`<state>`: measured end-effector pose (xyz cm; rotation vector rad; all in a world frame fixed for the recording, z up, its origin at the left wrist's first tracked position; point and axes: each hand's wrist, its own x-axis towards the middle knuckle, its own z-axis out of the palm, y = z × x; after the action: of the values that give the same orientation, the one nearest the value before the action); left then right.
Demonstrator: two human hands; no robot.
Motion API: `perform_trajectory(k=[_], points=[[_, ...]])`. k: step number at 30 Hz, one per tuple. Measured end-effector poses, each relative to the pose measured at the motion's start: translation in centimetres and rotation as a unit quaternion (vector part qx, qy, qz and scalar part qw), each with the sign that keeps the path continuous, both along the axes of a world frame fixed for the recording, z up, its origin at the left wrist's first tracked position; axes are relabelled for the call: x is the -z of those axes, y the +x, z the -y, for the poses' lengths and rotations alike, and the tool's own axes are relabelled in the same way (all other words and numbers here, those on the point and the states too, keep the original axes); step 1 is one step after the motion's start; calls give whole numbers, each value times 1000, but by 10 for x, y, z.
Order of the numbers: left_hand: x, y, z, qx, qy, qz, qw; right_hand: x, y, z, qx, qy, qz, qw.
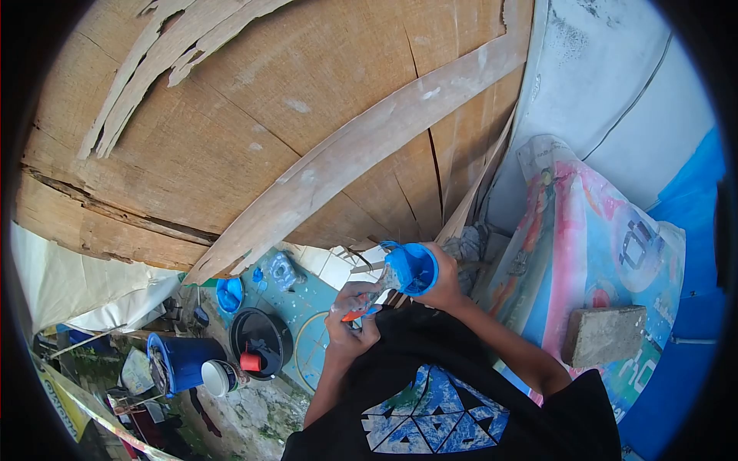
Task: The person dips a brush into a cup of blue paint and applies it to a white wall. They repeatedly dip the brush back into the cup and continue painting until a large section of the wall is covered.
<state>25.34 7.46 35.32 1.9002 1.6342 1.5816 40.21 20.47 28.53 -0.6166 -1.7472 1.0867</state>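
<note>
In the head view my left hand is closed around the orange handle of a paintbrush. The brush's bristle end is at the mouth of a blue cup, overlapping its rim. Blue paint shows inside the cup and smeared about its edge. My right hand grips the cup from the right side and holds it tilted, its mouth facing me. Both hands are close together in front of my black shirt.
A worn plywood wall with peeling strips rises ahead. To the lower left stand a black basin with a red dipper, a blue bucket and a white pail. At right, a block rests on a printed banner.
</note>
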Motion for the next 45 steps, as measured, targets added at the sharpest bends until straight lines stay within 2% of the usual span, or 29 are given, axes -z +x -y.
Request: perform_trajectory(k=[4, 7, 8, 15, 24, 30, 36, 39, 45], points=[[3, 2, 1, 7, -9, 47, 999, 2, 0, 1, 6, -10, 11, 1000], [-18, -7, 2, -16, -66, 49, 996, 5, 0, -1, -4, 6, 18, 1000], [-19, -9, 3, -23, -75, 114, 990, 6, 1, -2, -8, 16, 20, 1000], [-29, -6, 13, -53, -61, 133, 988, 15, -1, -3, -40, -6, 19, 999], [-15, 5, 20, -79, -54, 207, 974, 3, -2, 2, -49, 7, 3, 999], [-21, 8, 20, -84, -68, 174, 979, 6, -4, 6, -56, -5, 6, 998], [-22, 5, 20, -127, -31, 91, 987, 4, -2, 3, -43, 5, 0, 999], [-29, 4, 20, -133, -71, 95, 984, 8, 1, -1, -31, 13, 12, 999], [-47, -17, 23, -114, -253, -16, 961, 10, 7, -9, 8, 80, 50, 995]])
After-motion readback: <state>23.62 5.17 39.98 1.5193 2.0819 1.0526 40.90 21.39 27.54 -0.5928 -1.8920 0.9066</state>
